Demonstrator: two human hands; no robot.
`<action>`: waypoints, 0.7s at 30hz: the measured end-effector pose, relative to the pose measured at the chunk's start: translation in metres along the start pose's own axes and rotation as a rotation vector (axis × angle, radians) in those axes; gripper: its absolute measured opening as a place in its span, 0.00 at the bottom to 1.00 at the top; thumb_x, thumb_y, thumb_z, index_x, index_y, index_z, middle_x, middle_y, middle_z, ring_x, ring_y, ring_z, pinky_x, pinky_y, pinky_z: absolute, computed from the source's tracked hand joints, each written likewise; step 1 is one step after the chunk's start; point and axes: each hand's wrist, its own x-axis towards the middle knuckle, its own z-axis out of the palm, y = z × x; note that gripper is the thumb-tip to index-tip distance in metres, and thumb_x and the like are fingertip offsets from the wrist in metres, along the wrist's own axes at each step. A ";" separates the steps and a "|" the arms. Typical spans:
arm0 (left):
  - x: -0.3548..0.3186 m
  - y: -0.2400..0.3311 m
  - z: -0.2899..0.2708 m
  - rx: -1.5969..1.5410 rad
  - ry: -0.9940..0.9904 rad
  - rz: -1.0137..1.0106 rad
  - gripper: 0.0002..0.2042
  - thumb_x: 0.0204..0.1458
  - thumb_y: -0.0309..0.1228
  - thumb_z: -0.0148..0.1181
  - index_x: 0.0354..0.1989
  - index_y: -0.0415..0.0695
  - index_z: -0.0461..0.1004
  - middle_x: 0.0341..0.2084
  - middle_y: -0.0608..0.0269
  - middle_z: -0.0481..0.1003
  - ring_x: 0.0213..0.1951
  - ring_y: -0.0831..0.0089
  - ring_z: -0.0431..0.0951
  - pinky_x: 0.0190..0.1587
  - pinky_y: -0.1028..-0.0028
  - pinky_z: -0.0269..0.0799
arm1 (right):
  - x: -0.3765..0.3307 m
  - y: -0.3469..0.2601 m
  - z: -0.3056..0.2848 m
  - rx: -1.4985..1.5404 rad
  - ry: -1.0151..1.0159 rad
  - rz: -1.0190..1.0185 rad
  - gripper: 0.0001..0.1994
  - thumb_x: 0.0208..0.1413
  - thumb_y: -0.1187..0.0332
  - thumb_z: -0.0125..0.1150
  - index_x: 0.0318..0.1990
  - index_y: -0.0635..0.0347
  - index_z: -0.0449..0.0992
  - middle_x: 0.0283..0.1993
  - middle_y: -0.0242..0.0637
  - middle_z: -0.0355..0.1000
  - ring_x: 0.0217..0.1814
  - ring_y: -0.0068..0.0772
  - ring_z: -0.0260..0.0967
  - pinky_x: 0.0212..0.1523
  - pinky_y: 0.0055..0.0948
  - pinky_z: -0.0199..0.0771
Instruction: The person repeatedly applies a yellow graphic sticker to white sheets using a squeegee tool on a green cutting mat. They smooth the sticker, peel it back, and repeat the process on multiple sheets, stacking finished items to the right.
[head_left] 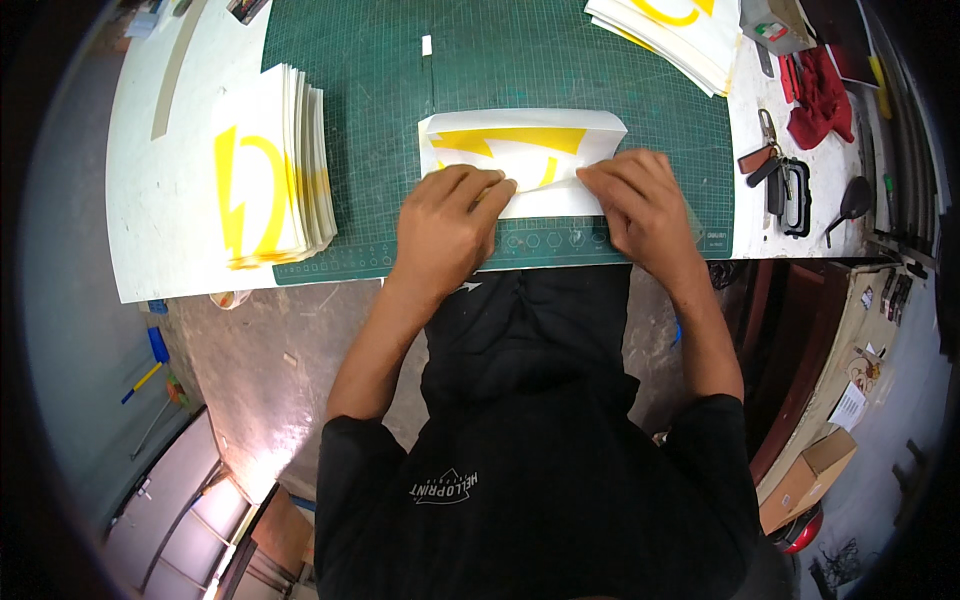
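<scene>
Black cotton shirt (pixel 530 470), matte, small pale emblem on the chest, nearest the lens; bare forearms rising from it to the table edge. Left hand (pixel 447 222): fingers bent, tips pressing the near edge of a folded white sheet (pixel 520 160) printed with glossy yellow shapes. Right hand (pixel 640 205): fingers flat on the same sheet's right near corner, pinning it; neither hand closed around it. Sheet lies mid-front on a green gridded cutting mat (pixel 400 90), its surface scored; mat on a white table (pixel 160 200). Thick stack of like sheets (pixel 270 175) at left, edges fanned; second stack (pixel 680 35) at far right. Red cloth (pixel 822 95), keys (pixel 765 155) and a black spoon-shaped tool (pixel 852 205) on the right margin.
</scene>
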 end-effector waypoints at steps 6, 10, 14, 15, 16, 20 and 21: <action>-0.028 0.010 0.007 0.084 0.009 -0.012 0.24 0.49 0.17 0.66 0.57 0.45 0.83 0.57 0.57 0.82 0.60 0.59 0.82 0.62 0.57 0.78 | -0.028 -0.003 0.014 -0.185 0.055 -0.137 0.18 0.49 0.83 0.65 0.49 0.62 0.84 0.57 0.40 0.81 0.61 0.44 0.78 0.65 0.50 0.76; -0.035 0.010 0.012 0.074 -0.032 -0.045 0.28 0.50 0.15 0.65 0.62 0.46 0.80 0.62 0.56 0.79 0.67 0.58 0.76 0.68 0.53 0.73 | -0.033 -0.006 0.013 -0.204 0.011 -0.108 0.20 0.50 0.83 0.63 0.53 0.62 0.84 0.62 0.41 0.80 0.67 0.45 0.75 0.71 0.54 0.72; -0.035 0.014 0.012 0.080 -0.051 -0.063 0.28 0.50 0.14 0.64 0.62 0.45 0.80 0.63 0.56 0.78 0.67 0.58 0.76 0.70 0.53 0.71 | -0.037 -0.009 0.009 -0.252 -0.074 -0.096 0.25 0.50 0.83 0.62 0.58 0.62 0.81 0.66 0.41 0.77 0.71 0.45 0.72 0.74 0.56 0.67; -0.035 0.014 0.011 0.085 -0.060 -0.063 0.28 0.50 0.14 0.64 0.63 0.44 0.79 0.63 0.56 0.78 0.67 0.58 0.76 0.70 0.53 0.70 | -0.038 -0.009 0.008 -0.256 -0.080 -0.094 0.25 0.50 0.82 0.61 0.59 0.62 0.81 0.66 0.41 0.77 0.72 0.45 0.71 0.75 0.57 0.66; -0.035 0.015 0.011 0.089 -0.069 -0.062 0.28 0.50 0.15 0.63 0.63 0.44 0.79 0.63 0.56 0.78 0.67 0.58 0.76 0.71 0.53 0.69 | -0.039 -0.009 0.008 -0.261 -0.086 -0.093 0.25 0.50 0.82 0.61 0.59 0.62 0.81 0.67 0.41 0.76 0.73 0.45 0.70 0.76 0.57 0.64; -0.038 0.012 0.006 0.081 -0.144 -0.045 0.29 0.52 0.16 0.62 0.66 0.43 0.76 0.67 0.54 0.74 0.70 0.57 0.72 0.73 0.53 0.67 | -0.042 -0.010 0.009 -0.268 -0.102 -0.081 0.27 0.50 0.83 0.59 0.60 0.62 0.80 0.69 0.40 0.75 0.76 0.45 0.67 0.79 0.58 0.59; -0.040 0.010 0.005 0.075 -0.163 -0.039 0.29 0.54 0.18 0.62 0.67 0.43 0.75 0.68 0.53 0.73 0.71 0.56 0.71 0.73 0.52 0.66 | -0.044 -0.010 0.009 -0.274 -0.124 -0.080 0.27 0.50 0.82 0.60 0.61 0.62 0.80 0.70 0.40 0.74 0.77 0.45 0.66 0.80 0.59 0.57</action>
